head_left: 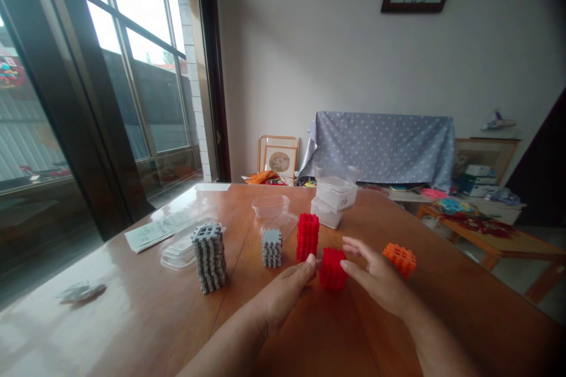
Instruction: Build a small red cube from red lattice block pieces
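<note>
A short stack of red interlocking plastic pieces (pixel 333 269) stands on the table between my two hands. At its left side is my left hand (pixel 289 285), thumb stretched toward the stack and the other fingers partly hidden. My right hand (pixel 375 274) is on the other side, fingers spread and thumb tip at the stack's right edge; whether it presses there I cannot tell. Just behind rises a taller red stack (pixel 308 237). Farther left are a short grey stack (pixel 272 248) and a tall grey stack (pixel 210 259). Orange pieces (pixel 400 259) lie beyond my right hand, partly covered by it.
Clear plastic tubs and lids (pixel 270 206) lie behind the stacks, with white-looking containers (pixel 336 193) piled at the back. Paper cards (pixel 149 235) and a small clear plastic packet (pixel 81 291) rest on the left of the wooden table (pixel 145 318). A low bench (pixel 499 230) stands right.
</note>
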